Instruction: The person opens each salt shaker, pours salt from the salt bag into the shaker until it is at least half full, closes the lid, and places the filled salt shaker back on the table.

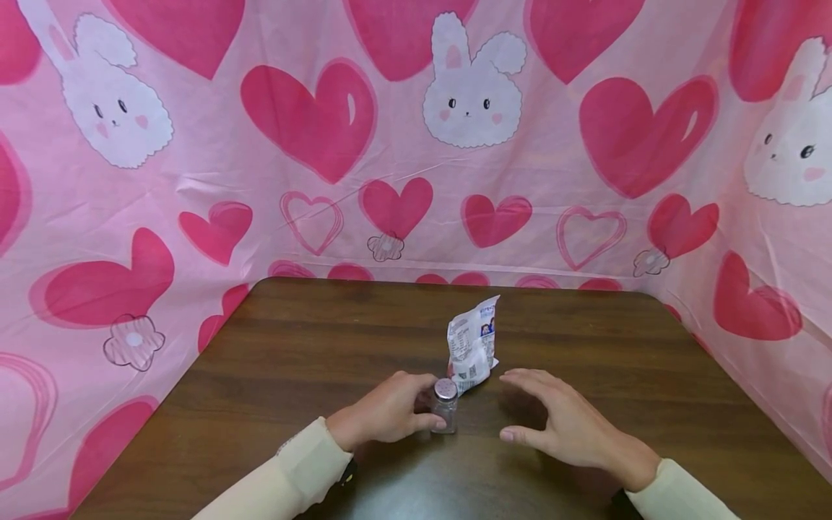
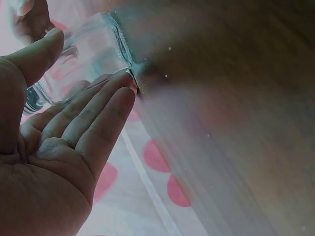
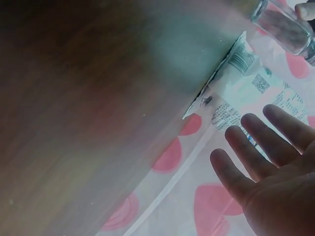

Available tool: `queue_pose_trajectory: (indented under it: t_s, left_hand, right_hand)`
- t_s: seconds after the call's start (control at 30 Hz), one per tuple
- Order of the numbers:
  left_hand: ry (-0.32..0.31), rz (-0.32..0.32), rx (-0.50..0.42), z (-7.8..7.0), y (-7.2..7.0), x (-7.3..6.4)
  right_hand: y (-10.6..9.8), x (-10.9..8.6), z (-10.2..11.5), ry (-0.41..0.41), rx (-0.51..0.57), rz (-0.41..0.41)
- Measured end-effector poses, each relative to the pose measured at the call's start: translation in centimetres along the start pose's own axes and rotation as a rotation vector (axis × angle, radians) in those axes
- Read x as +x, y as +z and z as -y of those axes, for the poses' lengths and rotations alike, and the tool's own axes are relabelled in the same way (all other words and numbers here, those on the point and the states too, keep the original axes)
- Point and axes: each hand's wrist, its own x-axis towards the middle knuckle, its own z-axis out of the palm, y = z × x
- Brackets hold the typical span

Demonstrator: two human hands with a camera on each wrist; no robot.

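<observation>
A small clear glass shaker (image 1: 445, 415) with a perforated metal lid stands upright near the middle of the table. My left hand (image 1: 385, 408) holds it from the left, thumb on the near side and fingers on the far side; the left wrist view shows the glass (image 2: 96, 51) between them. Just behind the shaker, a white printed plastic packet (image 1: 472, 347) stands on the table, its top corner pointing up. To the right, my right hand (image 1: 572, 426) has its fingers spread and holds nothing. Its fingertips are close to the packet but apart from it.
The dark brown wooden table (image 1: 312, 332) has rounded far corners. A pink cloth (image 1: 403, 159) with hearts and rabbit faces hangs behind it and along both sides.
</observation>
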Motion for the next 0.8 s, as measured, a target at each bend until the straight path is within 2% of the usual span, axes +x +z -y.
queue_pose_trajectory:
  t_s: [0.4, 0.8]
  left_hand:
    - [-0.022, -0.005, 0.027, -0.6, 0.6, 0.5]
    - [-0.016, 0.003, 0.013, -1.1, 1.1, 0.9]
  right_hand:
    - [-0.1, 0.4, 0.6, 0.014, 0.063, -0.024]
    - [0.4, 1.0, 1.5, -0.027, 0.103, -0.088]
